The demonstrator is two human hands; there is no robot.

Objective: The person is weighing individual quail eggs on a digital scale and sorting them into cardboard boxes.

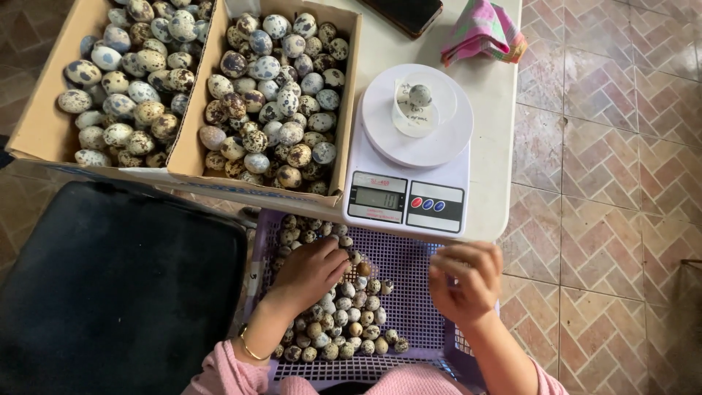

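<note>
Herringbone brick floor, reddish and worn, surrounds a white table seen from above. Item: white kitchen scale at the table's near edge, round platform on top, grey display and three small buttons at the front. Item: one speckled egg in a small clear cup on the platform, well apart from both hands. Items: two open cardboard boxes side by side on the table, left box and right box, both heaped with speckled eggs. Item: lilac plastic basket below the table edge, nearest the person, holding a loose pile of small speckled eggs along its left half. Left hand: palm down, fingers curled onto the pile, touching the eggs; whether it grips any cannot be told. Gold bangle on that wrist, pink sleeve above. Right hand: raised over the bare right side of the basket, just below the scale's front edge, fingers bent loosely inward; blurred, so any egg inside cannot be made out. Further items: dark cushion left of the basket; pink checked cloth and dark phone at the table's far end.
</note>
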